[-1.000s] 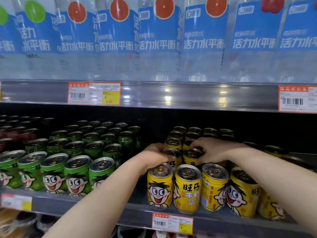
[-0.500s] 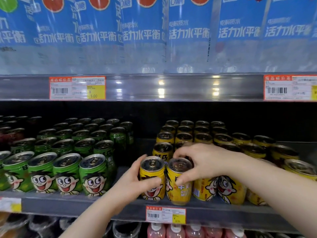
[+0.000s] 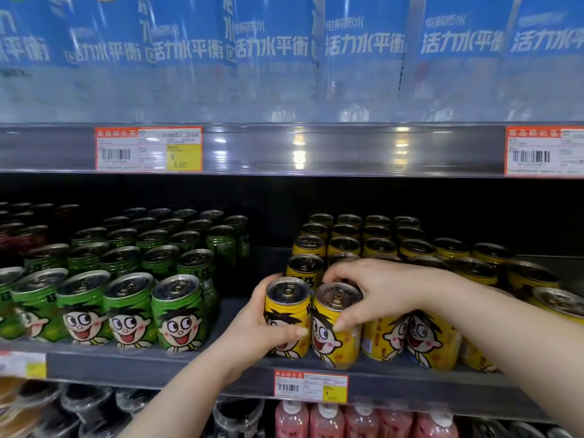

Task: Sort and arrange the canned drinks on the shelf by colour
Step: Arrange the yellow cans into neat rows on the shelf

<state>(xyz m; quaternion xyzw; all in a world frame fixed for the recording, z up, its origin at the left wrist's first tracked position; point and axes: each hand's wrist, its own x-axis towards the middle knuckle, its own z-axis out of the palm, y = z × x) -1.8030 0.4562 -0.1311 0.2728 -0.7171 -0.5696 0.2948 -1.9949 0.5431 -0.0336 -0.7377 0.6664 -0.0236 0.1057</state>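
Two yellow cans with a cartoon face stand at the front of the middle shelf [image 3: 158, 363]. My left hand [image 3: 252, 330] grips the left yellow can [image 3: 289, 306] from its left side, thumb across the front. My right hand [image 3: 376, 289] grips the right yellow can [image 3: 331, 330] from above and the right, fingers over its rim. Both cans touch each other and rest on the shelf. Several more yellow cans [image 3: 423, 336] fill the rows behind and to the right. A block of green cans [image 3: 132, 308] stands to the left, with an open strip of shelf between the groups.
Dark red cans [image 3: 19, 238] sit at the far left back. Large blue-labelled bottles [image 3: 278, 58] line the shelf above. Price tags [image 3: 148, 148] hang on the shelf edges. Pink bottles [image 3: 328, 420] and dark lids fill the shelf below.
Both hands came forward from the second row to the two front yellow cans and closed on them. The right can has turned so its face shows to the front.
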